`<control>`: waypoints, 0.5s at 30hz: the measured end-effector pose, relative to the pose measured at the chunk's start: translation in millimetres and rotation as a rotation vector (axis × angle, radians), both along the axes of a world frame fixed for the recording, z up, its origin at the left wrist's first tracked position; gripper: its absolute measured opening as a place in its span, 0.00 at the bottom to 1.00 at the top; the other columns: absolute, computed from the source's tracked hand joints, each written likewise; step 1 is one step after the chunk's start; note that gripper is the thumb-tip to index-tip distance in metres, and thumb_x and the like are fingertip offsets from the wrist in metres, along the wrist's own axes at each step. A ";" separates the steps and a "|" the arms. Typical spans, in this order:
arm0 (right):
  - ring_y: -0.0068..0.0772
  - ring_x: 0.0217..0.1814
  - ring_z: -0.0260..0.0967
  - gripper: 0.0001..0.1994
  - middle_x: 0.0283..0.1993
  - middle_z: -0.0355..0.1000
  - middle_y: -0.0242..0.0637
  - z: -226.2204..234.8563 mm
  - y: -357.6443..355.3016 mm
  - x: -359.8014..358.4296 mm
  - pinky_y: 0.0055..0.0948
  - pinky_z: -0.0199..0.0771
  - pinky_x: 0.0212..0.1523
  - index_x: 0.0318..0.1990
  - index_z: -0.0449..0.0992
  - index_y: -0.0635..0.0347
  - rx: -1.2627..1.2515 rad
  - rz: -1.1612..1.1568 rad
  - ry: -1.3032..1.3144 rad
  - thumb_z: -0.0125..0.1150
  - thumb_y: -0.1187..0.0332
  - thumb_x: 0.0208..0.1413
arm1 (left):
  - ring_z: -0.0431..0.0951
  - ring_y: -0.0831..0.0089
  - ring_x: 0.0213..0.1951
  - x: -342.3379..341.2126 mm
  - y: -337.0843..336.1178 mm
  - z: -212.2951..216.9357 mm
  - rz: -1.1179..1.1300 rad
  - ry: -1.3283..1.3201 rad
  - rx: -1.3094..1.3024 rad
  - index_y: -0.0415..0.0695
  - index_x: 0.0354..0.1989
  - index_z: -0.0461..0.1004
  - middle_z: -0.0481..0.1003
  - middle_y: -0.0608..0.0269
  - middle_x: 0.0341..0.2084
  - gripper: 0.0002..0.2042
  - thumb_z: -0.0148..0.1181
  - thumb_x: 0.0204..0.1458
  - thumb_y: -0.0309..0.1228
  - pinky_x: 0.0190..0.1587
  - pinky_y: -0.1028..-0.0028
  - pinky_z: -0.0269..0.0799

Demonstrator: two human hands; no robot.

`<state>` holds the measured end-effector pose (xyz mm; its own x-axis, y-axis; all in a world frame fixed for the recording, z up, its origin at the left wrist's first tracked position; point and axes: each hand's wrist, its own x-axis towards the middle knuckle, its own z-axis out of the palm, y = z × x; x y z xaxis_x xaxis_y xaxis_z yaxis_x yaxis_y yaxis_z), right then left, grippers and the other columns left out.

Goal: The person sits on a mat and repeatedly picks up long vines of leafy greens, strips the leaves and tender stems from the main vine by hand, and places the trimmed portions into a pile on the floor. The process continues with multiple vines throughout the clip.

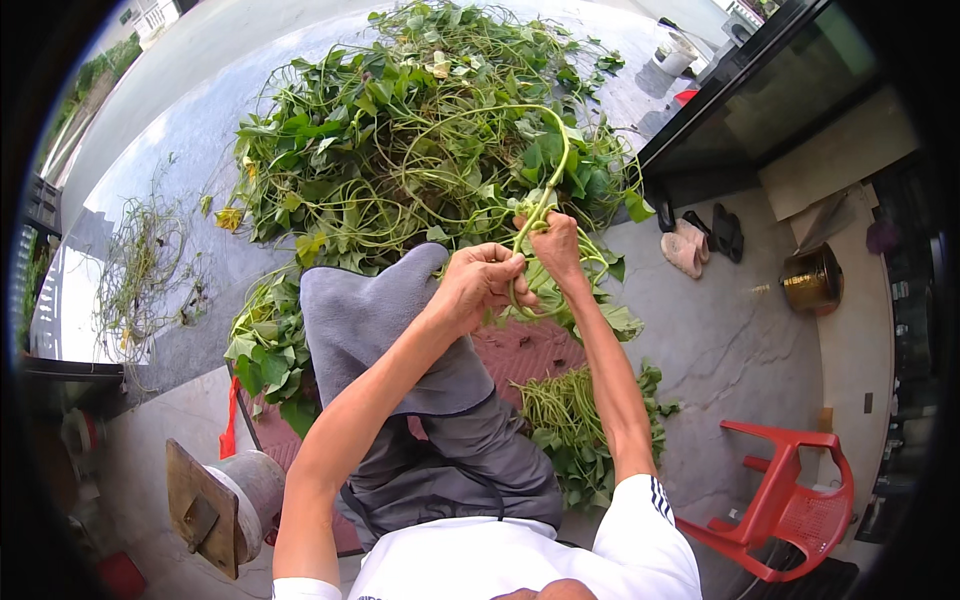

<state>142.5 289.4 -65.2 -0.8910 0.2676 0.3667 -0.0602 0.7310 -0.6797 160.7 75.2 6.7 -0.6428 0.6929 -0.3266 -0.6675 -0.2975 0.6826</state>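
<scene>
Green vines everywhere: a thin scatter lay far left on the pavement, then the big pile sat ahead. Left hand was curled tight around a looping stem, right hand pinched the same stem just beside it, above the knees. Trimmed stems lay under the right arm, red chair off right.

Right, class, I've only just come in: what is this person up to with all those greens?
A seated person grips one long green vine stem in both hands: the left hand closed on its lower part, the right hand pinching it higher up, so it arcs above. Ahead on the ground lies a large heap of leafy vines. Smaller bundles of greens lie beside the knees, and a red plastic chair stands to the right.
</scene>
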 end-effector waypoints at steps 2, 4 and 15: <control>0.21 0.28 0.71 0.15 0.27 0.79 0.35 12.5 3.5 22.7 0.30 0.71 0.30 0.34 0.84 0.66 -0.170 0.157 -0.160 0.78 0.61 0.55 | 0.85 0.66 0.30 -12.1 -9.0 1.7 0.055 0.025 0.060 0.38 0.37 0.72 0.79 0.59 0.26 0.07 0.59 0.67 0.28 0.42 0.62 0.87; 0.18 0.34 0.74 0.13 0.35 0.82 0.29 35.9 6.3 45.3 0.26 0.76 0.37 0.41 0.85 0.64 -0.408 0.276 -0.270 0.78 0.64 0.55 | 0.85 0.67 0.32 -18.7 -9.7 -0.1 0.049 0.030 0.116 0.38 0.39 0.72 0.78 0.60 0.27 0.07 0.58 0.68 0.29 0.47 0.63 0.86; 0.15 0.40 0.71 0.13 0.39 0.81 0.26 83.3 -8.4 78.1 0.25 0.75 0.42 0.47 0.83 0.63 -0.440 0.533 -0.481 0.76 0.74 0.54 | 0.85 0.65 0.35 -20.0 -1.3 -6.3 0.129 -0.014 0.266 0.36 0.45 0.74 0.80 0.59 0.29 0.09 0.60 0.67 0.31 0.41 0.70 0.82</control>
<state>220.6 281.0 18.1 -0.9711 -0.2036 -0.1242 0.0466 0.3488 -0.9361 140.7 73.9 0.4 -0.7275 0.6685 -0.1542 -0.6217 -0.5474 0.5602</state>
